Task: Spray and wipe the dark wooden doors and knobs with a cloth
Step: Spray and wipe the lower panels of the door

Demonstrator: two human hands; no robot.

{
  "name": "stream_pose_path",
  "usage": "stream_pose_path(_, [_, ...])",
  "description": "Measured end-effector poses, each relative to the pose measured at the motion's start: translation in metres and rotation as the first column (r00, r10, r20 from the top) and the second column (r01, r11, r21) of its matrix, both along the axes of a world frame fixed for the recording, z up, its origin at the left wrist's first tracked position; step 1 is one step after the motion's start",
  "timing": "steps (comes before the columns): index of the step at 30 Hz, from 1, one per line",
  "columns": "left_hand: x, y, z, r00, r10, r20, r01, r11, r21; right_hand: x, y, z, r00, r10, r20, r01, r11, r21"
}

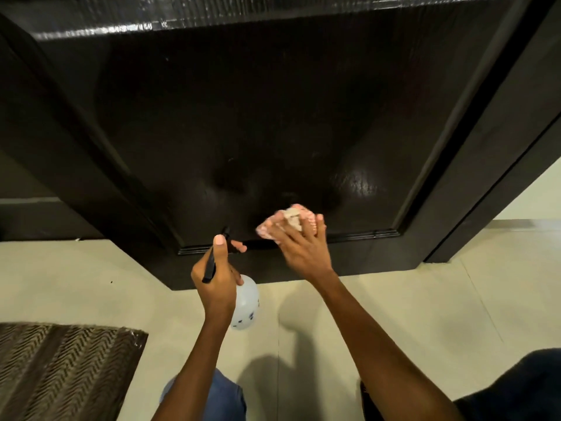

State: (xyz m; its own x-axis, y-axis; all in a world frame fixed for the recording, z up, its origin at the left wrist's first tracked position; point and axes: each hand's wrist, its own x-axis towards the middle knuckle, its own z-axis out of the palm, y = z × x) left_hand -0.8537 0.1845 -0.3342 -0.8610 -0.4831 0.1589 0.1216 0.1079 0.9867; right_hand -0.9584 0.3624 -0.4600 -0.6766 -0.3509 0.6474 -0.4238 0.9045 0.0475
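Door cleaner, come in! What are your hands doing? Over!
Left hand grips spray bottle, held low. Right hand presses pink cloth against lower door panel. Nothing in the way.

The dark door (243, 117) runs off the top edge, so no knob shows. The left hand (217, 282) hides the spray bottle's (246, 302) neck and most of its black trigger. The right hand (303, 244) covers much of the pink cloth (288, 218). The patterned mat (60, 369) is cut by the near left corner.
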Motion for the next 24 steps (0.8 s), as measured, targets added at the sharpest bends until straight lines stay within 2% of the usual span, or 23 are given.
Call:
stream_pose_path(2, [-0.001,0.005,-0.002,0.999,-0.036,-0.004,0.036,0.999,0.002,0.005,0.027,-0.019,0.983,-0.176,0.045,0.181,0.964,-0.195])
stream_pose_path(3, [-0.002,0.007,-0.004,0.998,-0.057,-0.007,0.056,0.998,-0.009,0.008,0.038,-0.025,0.96,-0.266,0.082,0.278,0.907,-0.316])
stream_pose_path(5, [-0.004,0.009,-0.011,0.996,-0.089,-0.001,0.089,0.996,-0.031,0.01,0.045,-0.025,0.902,-0.385,0.195,0.422,0.689,-0.589])
stream_pose_path(7, [-0.003,0.011,-0.015,0.995,-0.099,-0.003,0.099,0.995,-0.02,0.007,0.035,-0.004,0.906,-0.326,0.269,0.386,0.376,-0.842])
stream_pose_path(9, [0.0,0.01,-0.016,0.997,-0.075,-0.008,0.075,0.997,0.007,0.003,0.011,0.015,0.919,-0.276,0.282,0.332,0.151,-0.931])
stream_pose_path(10, [0.002,0.008,-0.017,0.999,-0.051,-0.009,0.051,0.999,0.017,0.003,-0.003,0.019,0.918,-0.245,0.313,0.345,0.1,-0.933])
stream_pose_path(11, [0.005,0.004,-0.017,1.0,-0.028,-0.006,0.028,0.999,0.02,0.004,-0.018,0.016,0.915,-0.225,0.335,0.37,0.138,-0.919])
stream_pose_path(12, [0.007,0.001,-0.016,1.0,-0.009,-0.011,0.01,1.0,0.019,0.008,-0.034,0.007,0.917,-0.206,0.341,0.389,0.274,-0.88])
stream_pose_path(13, [0.01,-0.003,-0.016,1.0,0.003,-0.02,-0.003,1.0,0.008,0.014,-0.051,-0.008,0.919,-0.162,0.358,0.391,0.473,-0.79])
stream_pose_path(14, [0.011,-0.007,-0.016,1.0,0.011,-0.027,-0.011,1.0,-0.002,0.021,-0.067,-0.024,0.914,-0.112,0.389,0.355,0.686,-0.635])
stream_pose_path(15, [0.012,-0.011,-0.016,0.999,0.015,-0.032,-0.015,1.0,-0.008,0.026,-0.078,-0.036,0.906,-0.073,0.416,0.276,0.848,-0.452])
stream_pose_path(16, [0.013,-0.015,-0.015,0.999,0.019,-0.035,-0.019,1.0,-0.006,0.028,-0.081,-0.046,0.9,-0.01,0.435,0.156,0.941,-0.3])
stream_pose_path(18, [0.01,-0.02,-0.014,0.999,0.022,-0.045,-0.022,1.0,0.0,0.021,-0.068,-0.048,0.909,0.12,0.398,-0.087,0.991,-0.101])
stream_pose_path(20, [0.007,-0.019,-0.015,0.999,0.025,-0.034,-0.024,1.0,0.002,0.012,-0.043,-0.043,0.949,0.144,0.28,-0.181,0.977,0.112])
stream_pose_path(22, [0.006,-0.012,-0.015,1.0,0.014,-0.005,-0.014,1.0,-0.005,0.015,-0.012,-0.047,0.97,0.09,0.226,-0.117,0.987,0.108])
stream_pose_path(24, [0.006,-0.004,-0.016,1.0,-0.016,0.01,0.016,1.0,-0.006,0.031,0.013,-0.058,0.96,-0.028,0.278,0.035,0.999,-0.022])
